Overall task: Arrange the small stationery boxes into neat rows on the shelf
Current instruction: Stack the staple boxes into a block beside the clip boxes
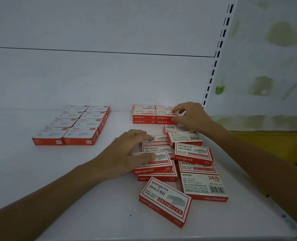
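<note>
Red and white staple boxes lie on the white shelf [74,171]. A neat stacked block of them [144,114] stands at the back wall. My right hand [191,115] grips the right end of that block, thumb at the lower box and fingers on top. In front lies a loose heap of several boxes [193,153], some overlapping and some upside down. My left hand [127,153] rests on the heap's left side, its fingers touching one box [157,138] and its thumb lying on another [153,163]. One box [165,200] lies askew nearest me.
A tidy double row of other red and white boxes [71,126] sits to the left on the shelf. The slotted upright [213,66] and a side wall close off the right. The shelf's front edge [161,239] runs along the bottom.
</note>
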`<state>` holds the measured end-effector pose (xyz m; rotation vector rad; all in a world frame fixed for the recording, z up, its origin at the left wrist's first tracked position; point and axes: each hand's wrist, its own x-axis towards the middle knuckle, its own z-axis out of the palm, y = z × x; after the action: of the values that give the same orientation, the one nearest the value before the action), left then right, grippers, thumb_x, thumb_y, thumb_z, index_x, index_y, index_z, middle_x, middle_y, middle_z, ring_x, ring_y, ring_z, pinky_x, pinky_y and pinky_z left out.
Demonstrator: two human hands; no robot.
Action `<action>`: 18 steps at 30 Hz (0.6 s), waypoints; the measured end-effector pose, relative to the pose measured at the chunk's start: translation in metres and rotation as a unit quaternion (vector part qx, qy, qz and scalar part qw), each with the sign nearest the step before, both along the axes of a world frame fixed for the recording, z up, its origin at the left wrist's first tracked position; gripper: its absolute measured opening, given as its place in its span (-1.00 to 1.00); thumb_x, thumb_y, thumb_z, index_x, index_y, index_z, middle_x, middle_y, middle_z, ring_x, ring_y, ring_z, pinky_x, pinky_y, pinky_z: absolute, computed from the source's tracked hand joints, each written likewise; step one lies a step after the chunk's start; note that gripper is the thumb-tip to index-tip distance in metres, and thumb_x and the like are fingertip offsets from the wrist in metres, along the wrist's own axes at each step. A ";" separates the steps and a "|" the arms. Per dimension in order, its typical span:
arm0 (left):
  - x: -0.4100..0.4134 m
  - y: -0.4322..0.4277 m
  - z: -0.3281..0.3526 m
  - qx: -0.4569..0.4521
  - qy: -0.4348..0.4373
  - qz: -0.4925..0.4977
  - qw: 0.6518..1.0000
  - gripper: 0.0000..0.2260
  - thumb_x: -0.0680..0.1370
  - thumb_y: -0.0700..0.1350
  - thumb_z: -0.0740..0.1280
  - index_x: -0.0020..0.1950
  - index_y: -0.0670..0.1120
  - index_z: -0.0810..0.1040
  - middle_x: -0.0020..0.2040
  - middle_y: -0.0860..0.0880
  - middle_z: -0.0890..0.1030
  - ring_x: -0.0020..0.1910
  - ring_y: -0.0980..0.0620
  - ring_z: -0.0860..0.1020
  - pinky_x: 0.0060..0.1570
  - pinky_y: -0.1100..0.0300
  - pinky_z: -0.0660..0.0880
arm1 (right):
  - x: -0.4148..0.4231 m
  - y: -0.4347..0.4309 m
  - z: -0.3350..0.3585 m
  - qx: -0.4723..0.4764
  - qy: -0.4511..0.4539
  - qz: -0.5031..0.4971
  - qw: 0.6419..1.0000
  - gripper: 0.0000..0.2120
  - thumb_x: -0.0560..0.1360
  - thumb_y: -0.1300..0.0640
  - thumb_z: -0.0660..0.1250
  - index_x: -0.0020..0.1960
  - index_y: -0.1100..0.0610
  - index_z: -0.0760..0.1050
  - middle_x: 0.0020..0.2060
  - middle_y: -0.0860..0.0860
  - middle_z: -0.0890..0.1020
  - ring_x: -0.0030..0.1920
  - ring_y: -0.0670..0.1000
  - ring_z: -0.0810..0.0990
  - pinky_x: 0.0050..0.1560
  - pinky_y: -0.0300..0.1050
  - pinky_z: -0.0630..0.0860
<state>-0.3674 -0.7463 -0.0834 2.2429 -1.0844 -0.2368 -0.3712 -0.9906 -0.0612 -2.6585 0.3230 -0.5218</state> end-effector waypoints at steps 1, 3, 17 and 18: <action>0.001 0.000 -0.001 0.000 -0.002 0.000 1.000 -0.41 0.32 0.36 0.19 0.31 0.19 0.33 0.39 0.17 0.27 0.21 0.28 0.22 0.16 0.28 0.25 | 0.001 -0.001 0.000 0.001 0.003 -0.001 1.000 -0.67 0.41 0.05 0.40 0.17 0.06 0.54 0.11 0.03 0.56 -0.08 -0.10 0.44 -0.17 -0.26 0.31; 0.002 0.000 -0.001 0.003 -0.002 0.000 1.000 -0.41 0.32 0.37 0.21 0.31 0.19 0.34 0.39 0.17 0.27 0.21 0.28 0.22 0.17 0.27 0.25 | 0.001 -0.003 0.001 0.000 0.013 0.001 1.000 -0.69 0.41 0.03 0.40 0.14 0.03 0.54 0.08 0.02 0.56 -0.07 -0.09 0.44 -0.16 -0.25 0.31; -0.018 0.009 0.018 -0.067 -0.068 -0.009 0.995 -0.64 0.42 0.17 0.24 0.21 0.19 0.43 0.23 0.30 0.31 0.21 0.34 0.24 0.09 0.45 0.22 | -0.019 0.000 0.006 0.027 -0.028 0.041 0.998 -0.70 0.51 0.01 0.28 0.20 0.09 0.47 0.03 -0.01 0.56 -0.07 -0.08 0.50 -0.10 -0.25 0.38; -0.019 0.011 0.022 -0.079 -0.076 -0.016 0.994 -0.67 0.40 0.19 0.20 0.15 0.23 0.44 0.19 0.34 0.33 0.18 0.38 0.27 0.05 0.49 0.20 | -0.026 -0.001 0.010 0.018 -0.042 0.048 0.998 -0.76 0.52 0.02 0.27 0.14 0.08 0.51 0.00 -0.03 0.57 -0.10 -0.11 0.50 -0.13 -0.29 0.37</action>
<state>-0.3869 -0.7355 -0.0617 2.1298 -1.1775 0.0078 -0.3971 -0.9917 -0.0517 -2.5940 0.1764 -0.5894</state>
